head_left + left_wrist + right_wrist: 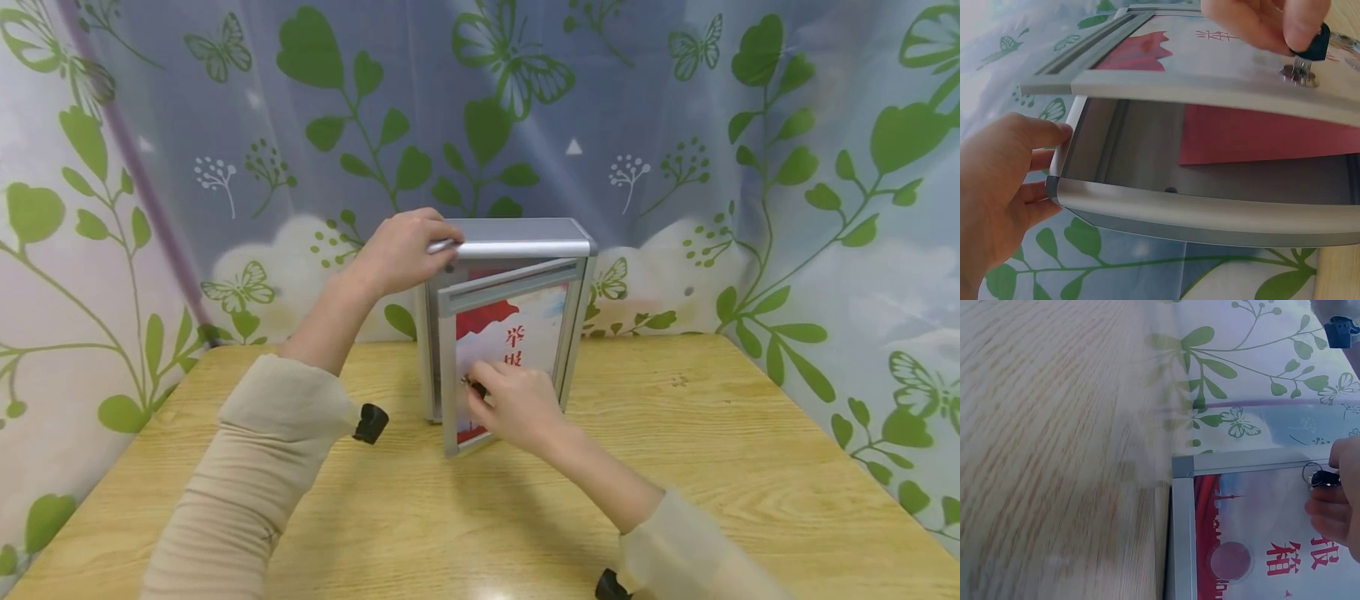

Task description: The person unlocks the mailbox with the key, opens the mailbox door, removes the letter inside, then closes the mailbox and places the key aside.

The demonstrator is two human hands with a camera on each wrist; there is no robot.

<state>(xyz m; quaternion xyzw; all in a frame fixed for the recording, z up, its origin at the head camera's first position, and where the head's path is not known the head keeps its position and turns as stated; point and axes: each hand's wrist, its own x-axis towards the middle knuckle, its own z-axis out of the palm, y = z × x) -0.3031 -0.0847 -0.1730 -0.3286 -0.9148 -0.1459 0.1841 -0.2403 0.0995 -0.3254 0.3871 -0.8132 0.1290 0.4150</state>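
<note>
Silver-grey metal box (525, 229) upright mid-table (675, 450), toward the curtain (637, 100). Door (538, 321) ajar: near the box at the right edge in the head view, swung out at left. Door front: white panel, red print, red characters. Inside: flat red sheet or envelope (1266, 134), can't tell which; grey inner walls visible around it. Left grip (408, 250): fingers curled over the box's top left corner, thumb on the frame edge, closed on it. Right grip (517, 404): thumb and finger nearly together, pinching black-headed key (1314, 49), which sits at the lock (1299, 76) on the door. Metal ring (1344, 42) beside key head.
</note>
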